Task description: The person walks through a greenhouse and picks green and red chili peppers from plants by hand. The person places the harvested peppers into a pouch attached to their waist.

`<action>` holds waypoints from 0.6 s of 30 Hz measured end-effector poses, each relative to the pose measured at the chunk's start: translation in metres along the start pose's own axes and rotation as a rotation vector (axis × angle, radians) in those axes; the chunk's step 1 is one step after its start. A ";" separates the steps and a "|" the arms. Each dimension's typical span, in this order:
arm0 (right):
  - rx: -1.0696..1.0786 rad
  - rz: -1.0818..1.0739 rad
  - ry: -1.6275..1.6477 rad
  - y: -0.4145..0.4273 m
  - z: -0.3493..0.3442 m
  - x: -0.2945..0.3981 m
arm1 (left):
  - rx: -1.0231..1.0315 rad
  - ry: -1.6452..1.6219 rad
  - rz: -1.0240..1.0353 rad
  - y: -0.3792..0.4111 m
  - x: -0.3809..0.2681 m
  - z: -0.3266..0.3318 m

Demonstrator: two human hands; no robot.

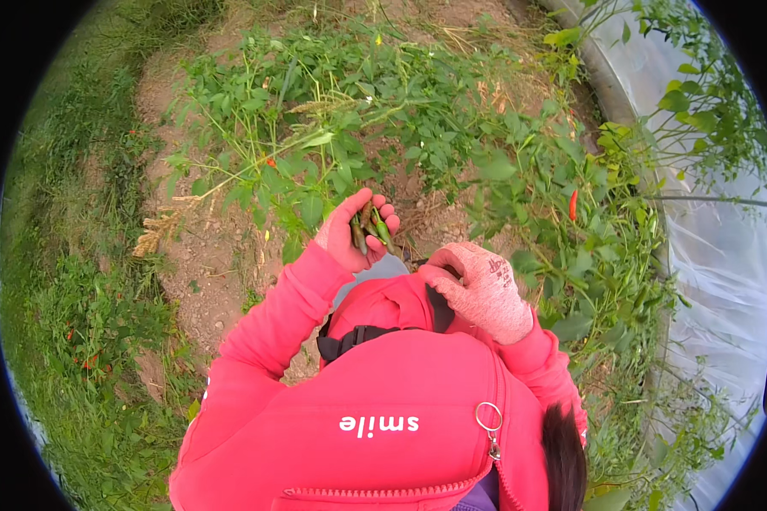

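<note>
My left hand point(360, 231), in a pinkish glove or covering, is cupped around several green and brownish chili peppers point(369, 225) in front of the pepper plants. My right hand point(476, 284), in a pale pink knit glove with dark writing on its back, is curled beside a dark strap point(440, 308) at my waist. Whether it holds anything inside its fingers is hidden. A red chili pepper point(573, 205) hangs on a plant to the right of my hands.
Leafy pepper plants point(447, 121) grow ahead and to the right over bare soil point(198, 281). A dry seed head point(156, 233) leans in at the left. Clear plastic sheeting point(709, 274) stands along the right side, and more green growth point(96, 319) covers the left.
</note>
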State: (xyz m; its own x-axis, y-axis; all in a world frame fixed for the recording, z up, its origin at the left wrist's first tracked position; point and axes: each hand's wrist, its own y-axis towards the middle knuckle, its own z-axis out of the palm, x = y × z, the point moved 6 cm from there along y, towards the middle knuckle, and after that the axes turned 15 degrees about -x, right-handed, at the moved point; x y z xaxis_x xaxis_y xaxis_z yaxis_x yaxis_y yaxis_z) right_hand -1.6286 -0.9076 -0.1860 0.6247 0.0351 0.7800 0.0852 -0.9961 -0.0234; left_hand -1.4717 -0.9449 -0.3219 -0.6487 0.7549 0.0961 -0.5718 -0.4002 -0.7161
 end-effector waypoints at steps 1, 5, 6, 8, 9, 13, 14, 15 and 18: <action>-0.063 0.048 0.087 0.003 -0.001 0.001 | -0.038 -0.009 0.046 -0.002 0.000 0.002; -0.280 0.200 0.442 0.007 -0.001 -0.012 | -0.096 0.006 0.146 -0.006 0.024 0.029; -0.254 0.240 0.524 0.004 0.002 -0.018 | -0.088 0.023 0.146 -0.008 0.031 0.035; -0.280 0.327 0.639 0.004 0.003 -0.026 | -0.076 0.032 0.110 -0.005 0.039 0.043; -0.292 0.371 0.701 0.003 0.004 -0.028 | -0.057 0.026 0.102 -0.003 0.041 0.045; -0.346 0.527 0.718 -0.004 0.010 -0.053 | 0.065 -0.019 0.041 0.006 0.049 0.046; -0.171 0.677 0.825 -0.011 0.019 -0.055 | 0.099 -0.035 0.016 0.008 0.051 0.045; -0.132 0.704 0.854 -0.016 0.026 -0.058 | 0.131 -0.050 -0.010 0.009 0.053 0.044; -0.113 0.761 0.973 -0.028 0.045 -0.080 | -0.010 0.047 0.111 0.007 0.048 0.040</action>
State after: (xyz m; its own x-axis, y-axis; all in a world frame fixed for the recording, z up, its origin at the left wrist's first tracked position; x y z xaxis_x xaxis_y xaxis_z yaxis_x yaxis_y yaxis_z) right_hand -1.6459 -0.8784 -0.2755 -0.3542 -0.5814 0.7325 -0.1445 -0.7399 -0.6571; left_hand -1.5268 -0.9319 -0.2950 -0.6834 0.7298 -0.0162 -0.4925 -0.4774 -0.7276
